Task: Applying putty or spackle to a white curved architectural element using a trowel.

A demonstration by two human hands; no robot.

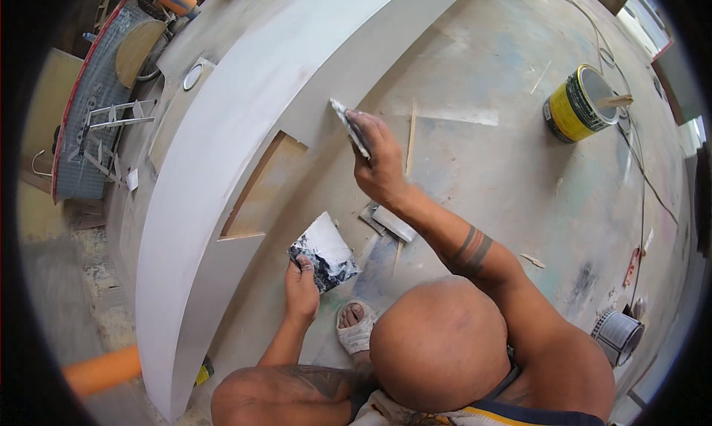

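Note:
A long curved white panel (174, 226) runs from the lower left to the top, with a rectangular cut-out (263, 185) in its grey-white side face. My right hand (382, 159) is closed on a flat putty knife (348, 123), whose whitish edge is at or very near that face, above the cut-out. Lower down, my left hand (302, 289) grips a flat, square plate (325, 254) by its lower left edge, thumb on top. White paste covers its upper part, and dark smears mark the rest. The plate is apart from the panel.
An open yellow-and-black can (571, 114) with a wooden stick (614, 101) stands at right; a smaller can (618, 337) lies lower right. A white block (394, 223) and thin wood strip (410, 140) lie on the floor. Cables (639, 155) run right; a stepladder (115, 118) stands left.

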